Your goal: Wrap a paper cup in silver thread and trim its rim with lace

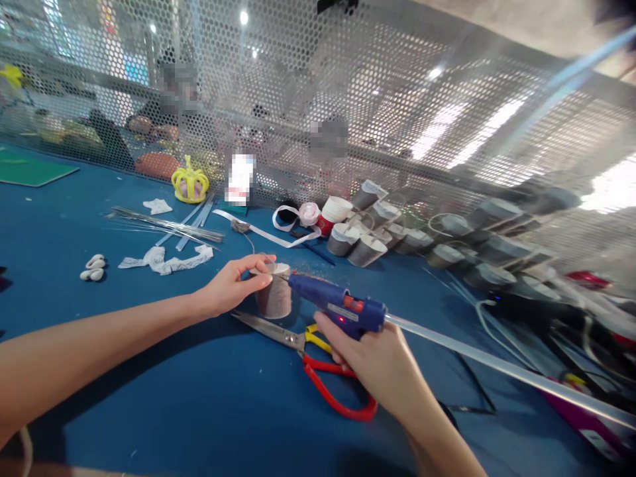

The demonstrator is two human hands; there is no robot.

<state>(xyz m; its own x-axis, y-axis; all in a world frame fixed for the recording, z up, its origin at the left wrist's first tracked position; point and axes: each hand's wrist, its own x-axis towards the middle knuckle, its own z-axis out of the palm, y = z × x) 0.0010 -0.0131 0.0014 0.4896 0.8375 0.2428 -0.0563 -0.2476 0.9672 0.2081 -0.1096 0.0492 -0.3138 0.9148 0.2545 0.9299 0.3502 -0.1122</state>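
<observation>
My right hand [382, 354] grips a blue glue gun [342, 301] with a small red light and a long clear glue stick [472, 351] running out of its back. The gun's nozzle touches or nearly touches the upper side of a small grey cup-shaped piece [275, 298] with a pale top. My left hand [241, 285] is closed at the top of that piece, thumb and fingers at its rim near a thin wire loop. Below both lie scissors [293, 338], one handle yellow and one red, partly under my right hand.
Several similar grey cups [368, 250] are heaped at the right back. White ribbon [268, 233], a wire bundle [169, 225], lace [166, 262] and a yellow crown-shaped piece [190, 182] lie on the blue table [199, 397]. Behind stands a perforated metal screen [288, 86].
</observation>
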